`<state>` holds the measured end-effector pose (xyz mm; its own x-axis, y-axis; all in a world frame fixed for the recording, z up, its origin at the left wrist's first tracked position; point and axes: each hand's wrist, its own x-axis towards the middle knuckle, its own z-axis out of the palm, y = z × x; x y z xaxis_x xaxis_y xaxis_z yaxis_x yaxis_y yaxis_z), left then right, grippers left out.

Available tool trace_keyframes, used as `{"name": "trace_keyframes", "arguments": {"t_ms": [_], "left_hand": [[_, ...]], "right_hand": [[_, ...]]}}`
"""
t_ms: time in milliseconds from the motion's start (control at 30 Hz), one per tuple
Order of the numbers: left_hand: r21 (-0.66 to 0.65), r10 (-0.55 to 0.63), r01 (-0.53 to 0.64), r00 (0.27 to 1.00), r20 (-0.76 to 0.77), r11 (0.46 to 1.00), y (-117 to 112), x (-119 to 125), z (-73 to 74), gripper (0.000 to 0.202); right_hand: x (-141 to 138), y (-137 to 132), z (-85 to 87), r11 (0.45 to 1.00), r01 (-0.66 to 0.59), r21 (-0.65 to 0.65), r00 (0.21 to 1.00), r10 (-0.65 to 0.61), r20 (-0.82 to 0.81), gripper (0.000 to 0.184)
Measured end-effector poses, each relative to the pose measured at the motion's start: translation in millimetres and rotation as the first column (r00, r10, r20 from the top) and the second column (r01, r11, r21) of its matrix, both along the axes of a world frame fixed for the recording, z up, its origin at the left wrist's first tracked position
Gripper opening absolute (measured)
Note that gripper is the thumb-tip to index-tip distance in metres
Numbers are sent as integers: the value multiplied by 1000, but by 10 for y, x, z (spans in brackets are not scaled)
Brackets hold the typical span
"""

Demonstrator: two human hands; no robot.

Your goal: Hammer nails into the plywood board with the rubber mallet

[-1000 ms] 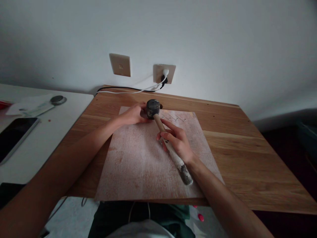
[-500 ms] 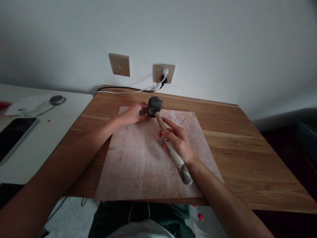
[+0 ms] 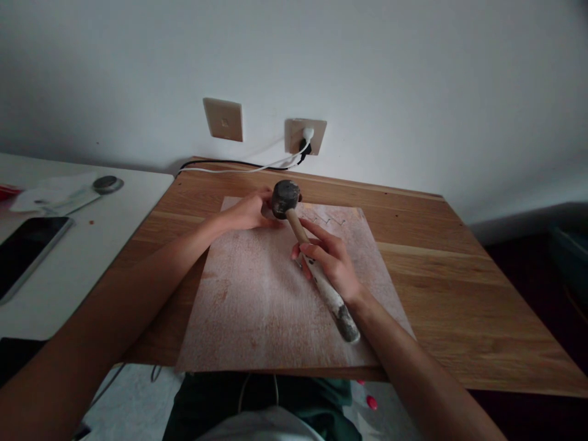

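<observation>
My right hand (image 3: 333, 260) is closed around the handle of a mallet (image 3: 324, 285), which has a dark, scuffed head and a pale, worn handle. A thin shiny bit shows beside its lower fingers, too small to name. The mallet is held at a slant over a pinkish-brown board (image 3: 248, 306). My left hand (image 3: 252, 209) rests at the board's far part with fingers curled together; the mallet head hides the fingertips and whatever is in them. To the right of the head, a dark zigzag line (image 3: 328, 219) runs along the board's far part.
The board lies on a wooden table (image 3: 459, 294) against the wall. Black and white cables (image 3: 239, 168) run along the back to a wall socket (image 3: 316, 136). On the left, a white table (image 3: 119, 226) bears a phone (image 3: 32, 248) and a round metal lid-like thing (image 3: 106, 184).
The mallet head has shifted very slightly to the left, its handle end slightly right. My left hand has moved a little, and both hands stay in nearly the same places.
</observation>
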<state>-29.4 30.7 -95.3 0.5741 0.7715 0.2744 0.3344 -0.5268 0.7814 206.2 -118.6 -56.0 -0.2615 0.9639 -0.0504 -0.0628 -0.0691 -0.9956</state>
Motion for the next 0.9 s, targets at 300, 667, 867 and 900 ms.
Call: {"name": "trace_keyframes", "arguments": {"t_ms": [300,667,867,900], "left_hand": [[14,-10,11,1000,-17,1000,-31,18,29,50],[63,-20,24,998,-58,998,41,-33,-18,11],[17,-54,55,997,-55,998,59,-40,-4,19],[7,-44,44,998,-49,999,49,-31,-5,22]], "right_hand": [[-3,2,14,1000,9,-18,1000,-9,12,75],[-3,16,-8,999,52,-2,998,-52,-39,80],[-10,1,1,999,40,5,998,-40,-41,79],[-10,1,1,999,34,9,999,-34,-42,79]]}}
